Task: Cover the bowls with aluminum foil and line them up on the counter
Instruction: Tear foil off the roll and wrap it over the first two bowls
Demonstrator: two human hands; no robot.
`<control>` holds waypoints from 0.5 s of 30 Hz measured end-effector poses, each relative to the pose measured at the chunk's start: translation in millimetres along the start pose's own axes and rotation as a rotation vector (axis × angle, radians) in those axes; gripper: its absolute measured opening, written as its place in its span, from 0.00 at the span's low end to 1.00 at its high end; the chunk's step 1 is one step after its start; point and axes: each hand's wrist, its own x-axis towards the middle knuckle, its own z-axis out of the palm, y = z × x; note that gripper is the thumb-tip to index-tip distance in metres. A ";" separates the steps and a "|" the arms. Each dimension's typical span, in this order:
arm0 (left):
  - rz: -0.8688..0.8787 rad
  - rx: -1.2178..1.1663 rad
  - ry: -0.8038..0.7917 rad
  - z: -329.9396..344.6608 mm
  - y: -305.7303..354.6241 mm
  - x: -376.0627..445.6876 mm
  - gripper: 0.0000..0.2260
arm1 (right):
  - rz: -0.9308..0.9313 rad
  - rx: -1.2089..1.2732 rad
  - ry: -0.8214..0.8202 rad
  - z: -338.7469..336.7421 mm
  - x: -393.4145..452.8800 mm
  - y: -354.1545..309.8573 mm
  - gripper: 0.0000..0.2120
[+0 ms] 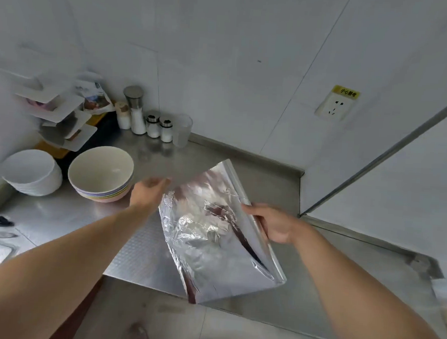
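Gripping foil roll (253, 223), right hand (271, 222)

A crinkled silver aluminium foil sheet (213, 237) hangs tilted above the steel counter; stacked pastel bowls (101, 173) and white bowls (32, 172) sit left of it.

Counts from the head view:
- Bowl stacks: 2 — a white stack (32, 172) and a coloured stack (101, 173) with a cream bowl on top. Bowls per stack can't be counted.
- Foil sheets (213, 234): 1, crinkled.
- Seasoning jars: 4 — a small one (123, 116), a tall steel-capped one (136, 110) and two short ones (152, 126) (166, 129).
- Clear cups (182, 130): 1.
- Wall sockets (335, 105): 1.
- Hands: 2 — left hand (147, 193), right hand (271, 222).
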 end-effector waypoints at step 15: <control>0.317 -0.194 -0.433 -19.0 144.2 -50.6 0.28 | -0.272 -0.333 0.118 32.1 -51.8 -63.3 0.23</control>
